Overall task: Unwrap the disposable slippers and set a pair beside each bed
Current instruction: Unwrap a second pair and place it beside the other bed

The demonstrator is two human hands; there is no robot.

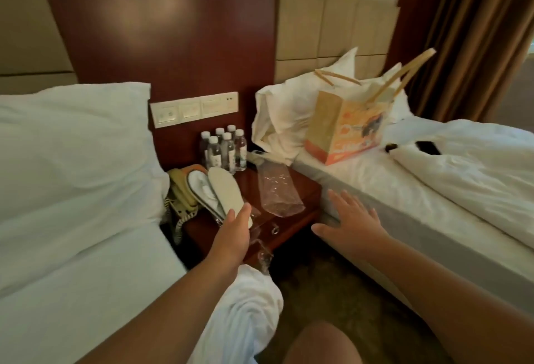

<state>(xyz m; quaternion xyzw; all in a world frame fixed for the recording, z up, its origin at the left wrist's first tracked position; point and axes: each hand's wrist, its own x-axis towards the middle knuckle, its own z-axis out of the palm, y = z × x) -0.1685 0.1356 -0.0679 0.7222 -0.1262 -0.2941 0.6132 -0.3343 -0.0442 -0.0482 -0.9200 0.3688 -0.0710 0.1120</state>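
A pair of white disposable slippers [215,191] lies stacked on the left part of the wooden nightstand [289,219], leaning on a beige telephone. My left hand [235,232] grips the near end of the slippers, thumb on the pale sole. An empty clear plastic wrapper [278,190] lies on the nightstand to their right. Another scrap of clear wrapper [264,256] hangs below my left hand at the nightstand's front. My right hand [351,223] hovers open, fingers spread, by the corner of the right bed [404,190], holding nothing.
Left bed [72,190] with a white pillow and duvet flanks the nightstand. Several water bottles [225,148] stand at its back, beside the telephone [180,193]. A paper bag [346,132], pillows and a dark phone [427,147] lie on the right bed. Carpet floor [332,291] shows between the beds.
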